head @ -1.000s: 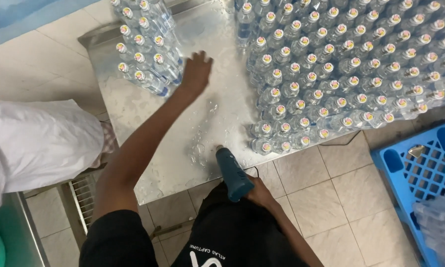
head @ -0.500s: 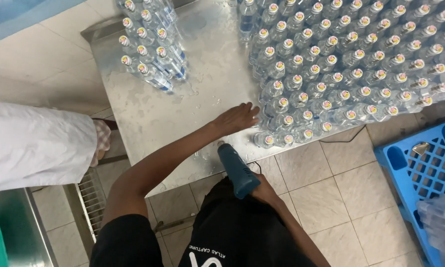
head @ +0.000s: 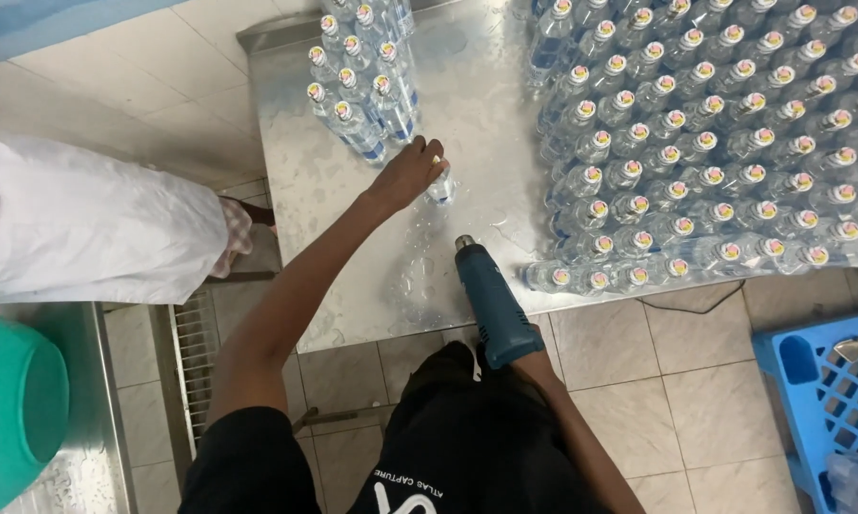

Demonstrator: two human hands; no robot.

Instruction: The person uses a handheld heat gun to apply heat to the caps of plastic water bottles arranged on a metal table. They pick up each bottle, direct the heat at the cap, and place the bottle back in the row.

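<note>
left hand (head: 408,176) moved up-left, grips upright bottle (head: 440,186) | right hand hidden, heat gun (head: 491,303) points away

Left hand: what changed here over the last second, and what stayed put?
The left hand went from the small cluster to the big block's edge, then back left, and now grips a single water bottle standing between the groups. The right hand, mostly hidden, keeps holding the blue heat gun. The steel table and large bottle block look unchanged.

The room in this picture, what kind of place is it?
Probably a small water-bottling or packing workshop: many capped bottles crowd a wet steel table, the right hand holds a heat gun, and a blue crate stands on the tiled floor.
</note>
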